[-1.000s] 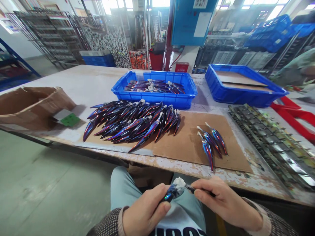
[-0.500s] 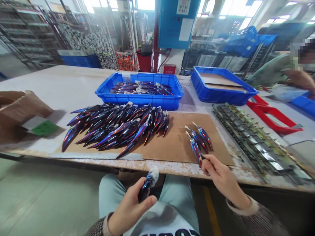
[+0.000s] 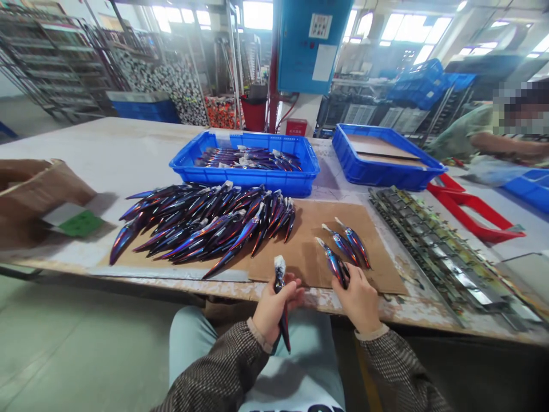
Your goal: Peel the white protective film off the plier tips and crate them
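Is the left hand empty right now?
No, the left hand grips a purple lure, white-tipped end pointing up.

Factory: piled lures (image 3: 206, 224), blue crates (image 3: 244, 179)

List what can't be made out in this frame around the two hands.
- Head view, right hand covers the tail of the nearest lure on the cardboard: grip or mere touch, cannot tell.
- Head view, left hand wraps the middle of the held lure.
- Head view, cardboard box cut off by the left edge.
- Head view, lures in the blue tray too small to count.
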`<action>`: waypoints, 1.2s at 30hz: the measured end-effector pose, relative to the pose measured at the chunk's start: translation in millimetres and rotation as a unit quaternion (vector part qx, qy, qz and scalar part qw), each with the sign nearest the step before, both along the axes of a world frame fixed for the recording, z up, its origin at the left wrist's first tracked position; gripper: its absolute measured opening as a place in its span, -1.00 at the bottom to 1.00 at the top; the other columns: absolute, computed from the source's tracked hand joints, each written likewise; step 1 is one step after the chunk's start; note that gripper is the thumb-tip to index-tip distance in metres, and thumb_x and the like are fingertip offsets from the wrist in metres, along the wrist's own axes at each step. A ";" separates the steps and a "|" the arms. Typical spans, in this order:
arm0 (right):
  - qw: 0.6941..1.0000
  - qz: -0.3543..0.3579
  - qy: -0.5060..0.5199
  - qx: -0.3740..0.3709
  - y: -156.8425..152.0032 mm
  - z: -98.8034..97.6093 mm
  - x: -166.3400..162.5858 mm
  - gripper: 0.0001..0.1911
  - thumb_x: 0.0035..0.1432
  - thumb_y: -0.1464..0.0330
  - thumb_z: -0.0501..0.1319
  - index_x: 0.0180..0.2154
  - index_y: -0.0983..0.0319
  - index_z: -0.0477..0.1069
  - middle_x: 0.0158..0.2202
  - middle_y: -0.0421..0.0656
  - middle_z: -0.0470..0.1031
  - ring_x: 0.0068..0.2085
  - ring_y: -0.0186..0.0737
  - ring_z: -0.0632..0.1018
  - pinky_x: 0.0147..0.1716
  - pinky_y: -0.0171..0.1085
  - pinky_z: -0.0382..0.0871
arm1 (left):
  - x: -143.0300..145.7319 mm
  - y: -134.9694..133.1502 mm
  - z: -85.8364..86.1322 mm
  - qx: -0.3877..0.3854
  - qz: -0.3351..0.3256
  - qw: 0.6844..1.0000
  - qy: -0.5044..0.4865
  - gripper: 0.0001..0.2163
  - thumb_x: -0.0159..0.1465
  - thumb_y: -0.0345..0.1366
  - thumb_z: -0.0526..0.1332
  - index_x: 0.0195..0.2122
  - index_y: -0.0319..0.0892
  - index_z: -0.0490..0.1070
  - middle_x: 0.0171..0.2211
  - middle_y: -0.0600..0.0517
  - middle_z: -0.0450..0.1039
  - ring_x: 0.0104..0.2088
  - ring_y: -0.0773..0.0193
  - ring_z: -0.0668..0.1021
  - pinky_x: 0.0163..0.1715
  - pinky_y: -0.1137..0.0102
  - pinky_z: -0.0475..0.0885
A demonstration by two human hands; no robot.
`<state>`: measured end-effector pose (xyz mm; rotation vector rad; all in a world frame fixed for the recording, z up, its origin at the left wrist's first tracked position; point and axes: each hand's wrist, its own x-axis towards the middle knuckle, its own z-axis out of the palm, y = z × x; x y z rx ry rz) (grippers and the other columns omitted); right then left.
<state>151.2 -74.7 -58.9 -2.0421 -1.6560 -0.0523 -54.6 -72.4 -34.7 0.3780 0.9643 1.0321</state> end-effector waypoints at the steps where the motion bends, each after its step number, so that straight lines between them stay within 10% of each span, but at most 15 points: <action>1: 1.000 0.012 0.006 0.017 -5.1 -1.1 -6.2 -0.67 0.28 0.27 0.12 0.02 0.28 0.40 -0.12 0.02 0.55 -0.23 0.06 0.62 -0.36 -0.14 0.42 | 5.3 3.1 -2.7 -0.004 0.005 1.000 -0.004 -0.54 0.00 -0.27 0.55 -0.13 -0.24 0.45 -0.17 -0.16 0.61 -0.28 0.13 0.68 -0.27 0.31 0.59; 14: 0.942 0.244 0.222 0.066 -65.6 5.4 -87.4 -0.80 0.36 0.34 0.12 -0.03 0.19 0.41 -0.14 -0.04 0.55 -0.15 -0.10 0.60 -0.18 -0.20 0.55 | 0.8 -8.1 7.2 0.015 0.011 0.999 -0.044 -0.60 -0.04 -0.17 0.55 -0.24 -0.26 0.53 -0.39 -0.02 0.57 -0.42 0.27 0.59 -0.40 0.41 0.47; 19: 0.811 0.211 0.523 -0.153 -63.1 27.7 -73.2 -0.66 0.44 0.10 0.03 -0.09 0.21 0.37 -0.42 -0.23 0.47 -0.45 -0.28 0.49 -0.46 -0.35 0.42 | -27.0 -12.7 14.6 0.019 -0.009 0.999 -0.028 -0.65 0.00 -0.20 0.54 -0.28 -0.29 0.56 -0.48 0.01 0.54 -0.50 0.32 0.56 -0.42 0.43 0.46; 23: 0.737 0.238 0.575 -0.263 -63.1 43.0 -71.8 -0.58 0.39 -0.03 0.05 -0.20 0.20 0.32 -0.55 -0.28 0.45 -0.58 -0.33 0.44 -0.61 -0.40 0.26 | -38.4 -22.4 21.4 0.045 -0.037 0.998 -0.027 -0.64 0.00 -0.21 0.55 -0.23 -0.28 0.59 -0.35 -0.05 0.60 -0.41 0.26 0.60 -0.34 0.38 0.50; 36: 0.755 0.264 0.532 -0.279 -71.0 55.7 -77.8 -0.58 0.43 0.02 0.00 -0.21 0.24 0.31 -0.72 -0.43 0.20 -0.69 -0.43 0.11 -0.65 -0.39 -0.01 | -48.0 -41.7 20.1 0.117 -0.044 0.991 0.045 -0.67 0.09 -0.17 0.51 -0.21 -0.27 0.57 -0.38 0.01 0.54 -0.39 0.32 0.51 -0.34 0.45 0.43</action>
